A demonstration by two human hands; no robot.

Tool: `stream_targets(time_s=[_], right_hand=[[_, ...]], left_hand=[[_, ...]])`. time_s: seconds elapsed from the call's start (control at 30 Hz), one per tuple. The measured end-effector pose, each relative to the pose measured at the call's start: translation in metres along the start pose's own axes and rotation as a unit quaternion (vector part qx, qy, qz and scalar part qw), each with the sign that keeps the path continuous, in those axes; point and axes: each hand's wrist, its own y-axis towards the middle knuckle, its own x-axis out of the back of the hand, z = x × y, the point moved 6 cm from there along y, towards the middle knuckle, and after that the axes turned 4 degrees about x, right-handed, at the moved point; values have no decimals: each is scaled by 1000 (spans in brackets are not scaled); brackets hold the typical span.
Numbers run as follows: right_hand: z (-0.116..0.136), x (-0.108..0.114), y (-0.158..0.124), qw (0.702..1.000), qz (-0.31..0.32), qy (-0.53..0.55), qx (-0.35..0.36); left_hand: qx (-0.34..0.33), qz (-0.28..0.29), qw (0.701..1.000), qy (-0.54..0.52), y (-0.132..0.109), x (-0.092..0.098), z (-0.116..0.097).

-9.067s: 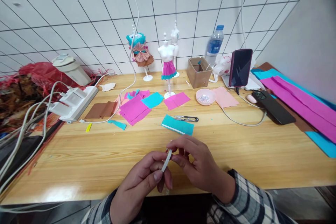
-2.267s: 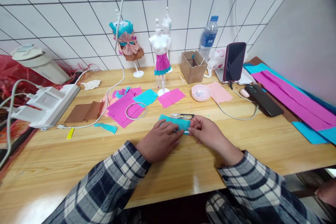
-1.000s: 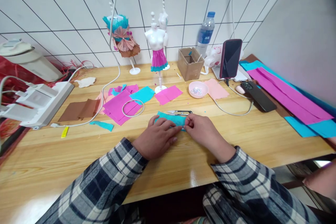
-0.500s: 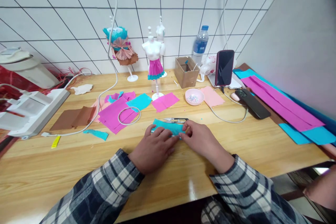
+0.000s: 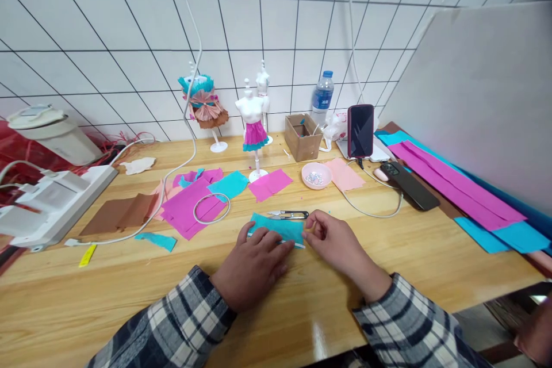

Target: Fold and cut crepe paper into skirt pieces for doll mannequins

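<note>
A turquoise piece of crepe paper (image 5: 276, 225) lies flat on the table in front of me. A narrow white strip (image 5: 298, 245) runs along its near edge, partly hidden under my fingers. My left hand (image 5: 261, 264) rests on the paper with its fingers stretched out, pressing on the near side. Just off the paper's right end, my right hand (image 5: 334, 241) has thumb and index finger pinched together; whatever is between them is too small to make out. Thread snips (image 5: 288, 215) lie along the paper's far edge, their handles close to my right fingertips.
Pink sheets (image 5: 190, 207), brown paper (image 5: 118, 213) and a looped white cable (image 5: 211, 221) lie left. Behind stand a small mannequin (image 5: 252, 121) in a skirt, a cardboard box (image 5: 303, 138) and a pink bowl (image 5: 317, 177). Phones (image 5: 409, 185) and long paper strips (image 5: 457, 184) are right.
My right hand has drawn slightly right, off the paper, uncovering its right end and the white strip's tip. My left hand stays on the paper. The view has tilted up a little.
</note>
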Motion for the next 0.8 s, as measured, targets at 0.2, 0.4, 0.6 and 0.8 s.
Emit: stream_targets(time_s=[0.2, 0.4, 0.6, 0.8], right_hand=[[13, -1, -25, 975, 44, -153, 153], [13, -6, -31, 952, 62, -255, 157], [13, -3, -29, 948, 56, -279, 144], [9, 5, -26, 973, 20, -174, 150]], left_hand=[[-5, -6, 1000, 1, 0, 1, -1], [-7, -13, 1000, 10, 2, 0, 1], [-15, -41, 999, 14, 2, -2, 2], [-13, -62, 997, -39, 9, 7, 3]])
